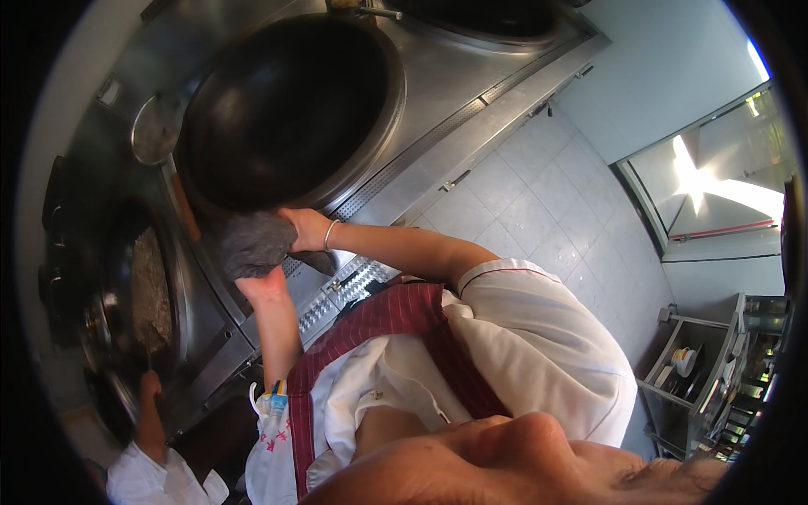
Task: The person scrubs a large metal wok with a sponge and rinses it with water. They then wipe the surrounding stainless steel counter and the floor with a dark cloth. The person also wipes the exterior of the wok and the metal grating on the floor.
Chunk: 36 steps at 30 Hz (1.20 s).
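Note:
My right hand [307,230], with a light bracelet at its wrist, grips one side of a crumpled dark grey cloth [259,245]. From below, my left hand [262,285] holds the same cloth, which hides its fingers. The bundle is just off the near rim of a large dark wok [290,113] set in a stainless steel range; no food shows inside. A dark pointed piece [317,260] hangs below my right wrist; whether it is part of the cloth I cannot tell.
A round skimmer [153,129] with a wooden handle lies left of the wok. Further left, a co-worker's hand [150,383] is by another wok [180,297] holding pale food. Another wok [486,22] sits at the top. A metal shelf unit [669,391] stands right, beyond the tiled floor [524,189].

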### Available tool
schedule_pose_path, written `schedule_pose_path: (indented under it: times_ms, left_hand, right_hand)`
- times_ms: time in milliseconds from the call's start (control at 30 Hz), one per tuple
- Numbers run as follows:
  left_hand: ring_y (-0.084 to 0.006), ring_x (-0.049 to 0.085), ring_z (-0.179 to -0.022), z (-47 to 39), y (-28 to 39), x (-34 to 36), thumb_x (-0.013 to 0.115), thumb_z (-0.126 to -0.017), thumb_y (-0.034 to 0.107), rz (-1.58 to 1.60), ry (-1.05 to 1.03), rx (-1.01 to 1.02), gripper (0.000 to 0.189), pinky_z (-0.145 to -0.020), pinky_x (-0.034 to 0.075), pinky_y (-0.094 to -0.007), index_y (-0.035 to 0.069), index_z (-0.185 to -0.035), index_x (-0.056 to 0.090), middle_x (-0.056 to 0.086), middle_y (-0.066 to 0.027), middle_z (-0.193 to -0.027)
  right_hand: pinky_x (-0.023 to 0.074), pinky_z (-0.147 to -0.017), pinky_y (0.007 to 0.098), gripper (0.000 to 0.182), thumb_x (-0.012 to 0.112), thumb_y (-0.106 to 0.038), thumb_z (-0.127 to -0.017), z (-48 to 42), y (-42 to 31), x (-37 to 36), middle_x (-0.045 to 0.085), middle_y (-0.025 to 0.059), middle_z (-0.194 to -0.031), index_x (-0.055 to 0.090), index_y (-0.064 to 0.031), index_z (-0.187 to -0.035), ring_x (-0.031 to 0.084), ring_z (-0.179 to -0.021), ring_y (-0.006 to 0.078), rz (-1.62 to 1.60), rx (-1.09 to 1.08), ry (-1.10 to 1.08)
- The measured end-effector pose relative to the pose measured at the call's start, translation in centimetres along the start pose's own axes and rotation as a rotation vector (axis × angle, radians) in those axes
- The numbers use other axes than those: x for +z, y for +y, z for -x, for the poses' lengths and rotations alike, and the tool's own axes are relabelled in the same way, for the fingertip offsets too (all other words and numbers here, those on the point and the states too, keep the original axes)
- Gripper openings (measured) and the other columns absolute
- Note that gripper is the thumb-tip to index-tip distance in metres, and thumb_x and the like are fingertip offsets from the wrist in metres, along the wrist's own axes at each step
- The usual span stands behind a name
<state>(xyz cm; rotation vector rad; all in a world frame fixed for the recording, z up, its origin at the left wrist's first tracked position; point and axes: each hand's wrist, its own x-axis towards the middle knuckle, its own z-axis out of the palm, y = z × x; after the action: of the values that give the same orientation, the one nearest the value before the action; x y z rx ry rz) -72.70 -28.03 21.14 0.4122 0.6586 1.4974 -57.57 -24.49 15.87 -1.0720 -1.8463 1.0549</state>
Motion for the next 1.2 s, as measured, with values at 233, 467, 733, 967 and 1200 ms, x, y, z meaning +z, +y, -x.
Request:
schedule_pose_path:
  times_ms: [233, 467, 733, 967, 1200]
  left_hand:
    - [-0.0336, 0.05, -0.116, -0.1, 0.2, -11.2, 0.066, -0.079, 0.01, -0.795, 0.16, 0.248, 0.061, -0.1, 0.041, -0.0431, -0.002, -0.132, 0.039, 0.048, -0.0204, -0.129]
    - [-0.029, 0.043, -0.124, 1.7, -1.5, -3.8, 0.077, -0.066, 0.01, -1.359, -0.066, 0.499, 0.094, -0.104, 0.035, -0.0381, 0.001, -0.142, 0.022, 0.041, -0.0194, -0.135]
    - [-0.019, 0.058, -0.097, -0.4, -1.8, -1.2, 0.062, -0.074, 0.008, -0.158, 0.312, 0.163, 0.051, -0.085, 0.048, -0.0307, 0.0, -0.123, 0.049, 0.058, -0.0091, -0.108]
    - [-0.0362, 0.045, -0.122, -1.6, 0.2, -4.5, 0.065, -0.076, 0.018, -1.239, 0.243, 0.562, 0.073, -0.104, 0.036, -0.0372, -0.001, -0.137, 0.031, 0.044, -0.0224, -0.133]
    - [-0.0352, 0.037, -0.131, 3.1, 8.8, -7.8, 0.075, -0.068, 0.024, -2.07, -0.525, 0.914, 0.063, -0.109, 0.026, -0.0543, 0.01, -0.125, 0.05, 0.042, -0.0131, -0.138]
  right_hand:
    - [0.0493, -0.084, 0.0378, 0.051, 0.072, -0.009, -0.064, -1.1, -1.8, -0.8, 0.059, 0.0163, -0.102, 0.053, -0.0068, -0.111, 0.06, -0.097, 0.0336, 0.013, -0.02, 0.228]
    - [0.0461, -0.092, 0.038, 0.064, 0.069, -0.005, -0.06, -1.5, -4.4, 1.9, 0.051, 0.0189, -0.111, 0.05, -0.0072, -0.121, 0.052, -0.106, 0.0379, -0.015, -0.088, 0.066]
    - [0.0348, -0.104, 0.0358, 0.086, 0.075, -0.041, -0.072, -3.2, -4.4, 1.1, 0.044, 0.0193, -0.132, 0.035, 0.0017, -0.135, 0.044, -0.123, 0.0277, -0.528, 0.069, -0.123]
    - [0.0404, -0.097, 0.0336, 0.085, 0.079, -0.025, -0.067, -2.9, -5.9, 2.0, 0.05, 0.0123, -0.124, 0.034, -0.0016, -0.135, 0.05, -0.113, 0.0222, -0.822, 0.43, -0.396]
    - [0.0488, -0.086, 0.0327, 0.057, 0.072, -0.021, -0.077, -6.7, -3.6, 2.0, 0.061, 0.0098, -0.11, 0.05, -0.0032, -0.126, 0.059, -0.099, 0.0189, -0.831, 0.703, -0.904]
